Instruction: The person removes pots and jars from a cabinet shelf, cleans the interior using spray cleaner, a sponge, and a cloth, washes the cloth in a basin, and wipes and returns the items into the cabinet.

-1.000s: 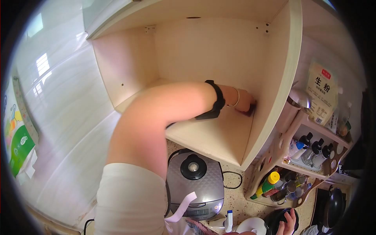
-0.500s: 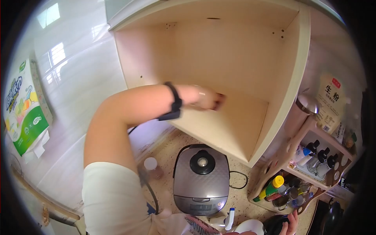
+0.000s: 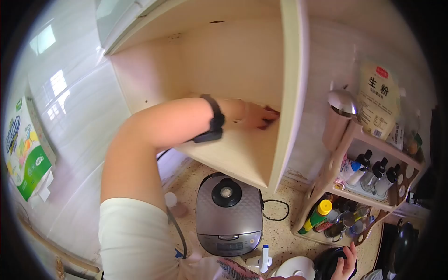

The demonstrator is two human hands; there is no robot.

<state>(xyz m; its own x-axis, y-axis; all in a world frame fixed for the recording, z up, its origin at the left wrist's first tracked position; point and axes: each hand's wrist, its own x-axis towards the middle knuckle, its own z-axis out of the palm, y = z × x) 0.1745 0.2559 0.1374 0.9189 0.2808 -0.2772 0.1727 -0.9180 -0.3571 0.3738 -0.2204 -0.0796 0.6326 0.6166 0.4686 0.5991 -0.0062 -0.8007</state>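
My left arm reaches up into an open wooden wall cabinet (image 3: 228, 51). Inside, my left hand (image 3: 254, 115) is low on the bottom board, close to the right side panel. Its fingers close over a small dark red cloth-like thing (image 3: 270, 116), mostly covered by the hand and pressed to the surface. A black band with a small box is strapped round that wrist. At the lower right, my right hand (image 3: 345, 265) is raised with its fingers apart and holds nothing. It is beside a black pot (image 3: 326, 263) and a white round lid or bowl (image 3: 295, 268).
Below the cabinet, a rice cooker (image 3: 228, 217) stands on the speckled counter (image 3: 280, 233). To the right is a rack (image 3: 322, 191) with bottles, and a starch bag (image 3: 379, 100) above. A spray bottle (image 3: 264, 259) stands in front. A tissue pack (image 3: 28, 149) hangs left.
My left hand has slid rightward along the cabinet's bottom board with the dark red thing, nearer the side panel. The view has shifted to the right. My right hand stays by the pot.
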